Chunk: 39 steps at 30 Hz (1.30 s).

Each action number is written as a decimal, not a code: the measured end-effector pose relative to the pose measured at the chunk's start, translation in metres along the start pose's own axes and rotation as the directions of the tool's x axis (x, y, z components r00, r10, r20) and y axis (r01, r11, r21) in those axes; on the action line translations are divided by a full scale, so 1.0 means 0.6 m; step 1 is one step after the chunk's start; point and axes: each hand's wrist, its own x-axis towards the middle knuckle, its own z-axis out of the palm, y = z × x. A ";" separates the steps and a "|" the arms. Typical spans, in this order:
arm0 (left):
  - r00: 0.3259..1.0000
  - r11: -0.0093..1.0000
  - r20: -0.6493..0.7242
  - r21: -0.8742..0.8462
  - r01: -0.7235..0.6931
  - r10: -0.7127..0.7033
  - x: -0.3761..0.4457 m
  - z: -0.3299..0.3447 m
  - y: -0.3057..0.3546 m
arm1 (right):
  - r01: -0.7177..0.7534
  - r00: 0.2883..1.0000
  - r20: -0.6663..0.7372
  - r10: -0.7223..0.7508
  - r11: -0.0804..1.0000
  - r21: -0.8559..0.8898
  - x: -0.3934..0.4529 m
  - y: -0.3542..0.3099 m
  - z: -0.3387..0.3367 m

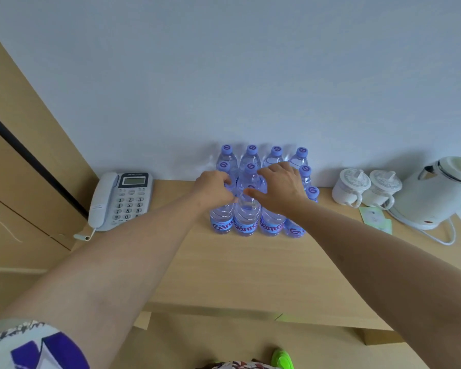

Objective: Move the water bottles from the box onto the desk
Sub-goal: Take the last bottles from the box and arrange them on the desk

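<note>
Bottles of water stand close together in rows on the worktop, by the wall. The left hand curls its grip around one bottle top. The right hand rests on others, fingers spread.

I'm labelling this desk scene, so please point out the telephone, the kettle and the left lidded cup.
telephone (129, 201): head view, on its keypad.
kettle (434, 198): head view, on its white body.
left lidded cup (350, 191): head view, on its side wall below the lid.
</note>
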 end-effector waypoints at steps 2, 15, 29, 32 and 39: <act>0.998 0.995 0.060 0.092 -0.032 0.026 0.002 0.007 0.011 | 0.001 0.999 0.033 -0.001 1.000 -0.006 -0.010 0.025 -0.006; 0.994 0.999 -0.104 0.041 -0.024 0.028 -0.009 0.016 0.014 | -0.056 0.986 0.161 0.034 0.989 0.135 0.012 -0.033 0.006; 0.960 0.998 -0.278 -0.061 0.016 -0.033 -0.016 0.004 0.041 | -0.004 0.989 -0.143 0.036 0.976 0.216 -0.017 0.026 -0.018; 0.918 0.985 -0.371 -0.042 -0.165 0.138 -0.014 0.015 0.079 | -0.126 0.969 -0.176 0.171 0.963 0.238 -0.032 0.080 -0.019; 0.843 0.797 -0.041 0.354 -0.490 0.536 -0.005 0.077 0.163 | -0.350 0.933 0.042 0.358 0.874 0.336 -0.077 0.141 0.012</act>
